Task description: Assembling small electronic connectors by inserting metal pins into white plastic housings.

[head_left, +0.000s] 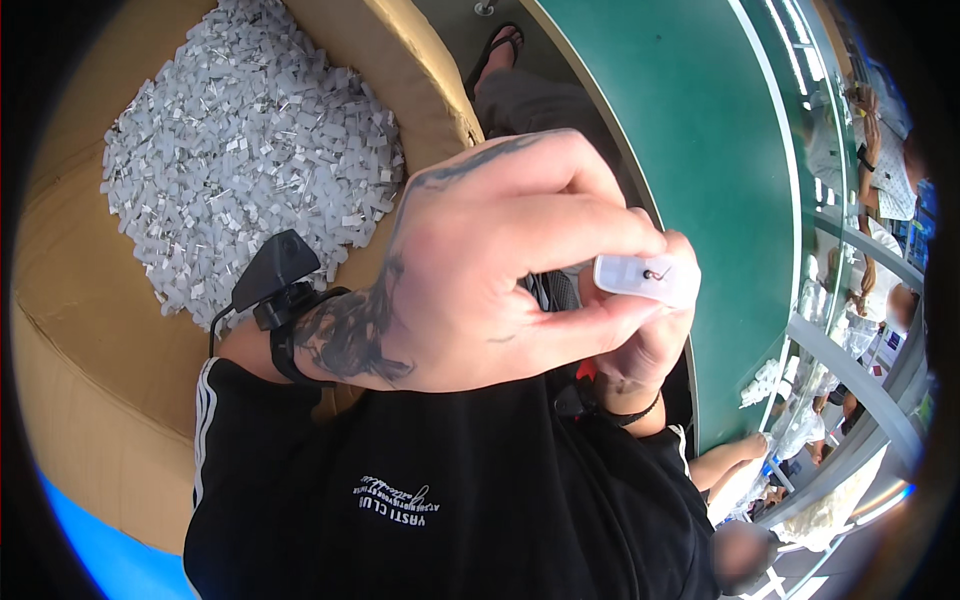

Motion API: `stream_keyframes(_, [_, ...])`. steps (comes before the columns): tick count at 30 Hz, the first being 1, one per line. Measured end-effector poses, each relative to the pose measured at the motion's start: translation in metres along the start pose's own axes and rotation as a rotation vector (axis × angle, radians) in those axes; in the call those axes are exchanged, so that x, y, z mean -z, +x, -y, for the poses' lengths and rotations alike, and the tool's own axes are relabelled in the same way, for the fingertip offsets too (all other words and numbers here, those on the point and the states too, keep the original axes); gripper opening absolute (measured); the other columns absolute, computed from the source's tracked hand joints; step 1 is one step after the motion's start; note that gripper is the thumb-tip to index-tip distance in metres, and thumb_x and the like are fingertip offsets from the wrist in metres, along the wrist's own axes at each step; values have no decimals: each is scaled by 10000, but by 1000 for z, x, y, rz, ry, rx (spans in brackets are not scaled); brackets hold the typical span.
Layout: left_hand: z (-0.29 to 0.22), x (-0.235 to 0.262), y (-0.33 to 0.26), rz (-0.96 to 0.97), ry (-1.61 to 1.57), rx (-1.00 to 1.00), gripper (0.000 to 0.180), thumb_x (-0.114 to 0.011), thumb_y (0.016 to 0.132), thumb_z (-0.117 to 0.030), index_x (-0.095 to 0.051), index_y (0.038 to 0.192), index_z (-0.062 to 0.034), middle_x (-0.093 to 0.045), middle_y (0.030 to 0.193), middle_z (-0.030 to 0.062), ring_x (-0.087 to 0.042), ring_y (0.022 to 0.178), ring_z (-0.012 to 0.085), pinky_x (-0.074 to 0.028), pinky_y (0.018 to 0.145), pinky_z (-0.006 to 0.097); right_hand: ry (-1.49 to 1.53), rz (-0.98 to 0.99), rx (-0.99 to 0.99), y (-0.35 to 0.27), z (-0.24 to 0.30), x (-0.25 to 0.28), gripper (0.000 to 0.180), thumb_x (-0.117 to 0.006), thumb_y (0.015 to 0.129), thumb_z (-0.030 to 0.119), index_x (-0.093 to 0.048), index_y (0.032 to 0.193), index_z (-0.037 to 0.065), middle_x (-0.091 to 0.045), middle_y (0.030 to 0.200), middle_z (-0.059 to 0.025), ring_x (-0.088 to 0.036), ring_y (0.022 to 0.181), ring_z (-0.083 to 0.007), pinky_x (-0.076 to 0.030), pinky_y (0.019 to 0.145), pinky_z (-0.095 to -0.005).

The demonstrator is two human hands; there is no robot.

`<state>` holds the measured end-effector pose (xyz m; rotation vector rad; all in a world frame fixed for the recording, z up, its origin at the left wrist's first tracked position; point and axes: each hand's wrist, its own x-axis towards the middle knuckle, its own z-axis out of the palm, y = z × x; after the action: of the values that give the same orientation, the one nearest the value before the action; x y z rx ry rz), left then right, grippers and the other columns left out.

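A small, flat, whitish translucent plastic piece (622, 275) is held up in front of my chest. On its face are a small dark spot and a thin reddish-brown strand. My left hand (500, 260), back upward, pinches the piece between index finger and thumb; its other fingers are curled. My right hand (650, 345) is partly behind the left, its fingers closed around the right end of the piece. Most of the right fingers are hidden, so their exact grip does not show.
At left, a large cardboard box (90, 400) holds a heap of small whitish plastic pieces (250, 150) with metallic bits. A green table (700, 130) runs along the right, with white items (765, 382) near its far edge. Other people (880, 180) and metal frames lie beyond it.
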<state>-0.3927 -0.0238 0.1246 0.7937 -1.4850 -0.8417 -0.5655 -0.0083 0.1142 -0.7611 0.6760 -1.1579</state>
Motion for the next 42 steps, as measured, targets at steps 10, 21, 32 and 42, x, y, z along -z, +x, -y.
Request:
stream_keyframes(10, [2, -3, -6, 16, -37, 92, 322, -831, 637, -29, -707, 932, 5, -603, 823, 63, -573, 688, 97, -442, 583, 208, -46, 17, 53, 1, -4, 5, 169, -739, 801, 98, -628, 891, 8, -609, 828, -86, -594, 772, -156, -490, 716, -288])
stream_keyframes(21, [-48, 48, 21, 45, -46, -146, 394, -833, 660, -177, -680, 955, 35, -644, 830, 116, -612, 795, 188, -498, 655, 279, -161, -230, 12, 28, 51, 23, 287, -645, 866, 94, -541, 1120, 9, -598, 952, -70, -577, 797, -123, -466, 696, -224])
stream_keyframes(32, [-124, 127, 16, 223, 258, -433, 217, -686, 631, 25, -695, 832, -53, -634, 778, 94, -601, 754, 184, -480, 611, 256, -484, -690, -147, 239, 302, 437, 206, -662, 891, 136, -632, 1071, 39, -652, 944, -10, -569, 728, -33, -392, 516, -128])
stream_keyframes(42, [184, 159, -122, 307, 901, 1017, 373, -761, 745, -377, -699, 880, -35, -696, 866, 124, -667, 824, 243, -523, 775, 348, -854, -461, 213, 90, 187, 202, 464, -490, 978, 161, -380, 1418, 64, -415, 1436, -82, -512, 1145, -158, -385, 924, -246])
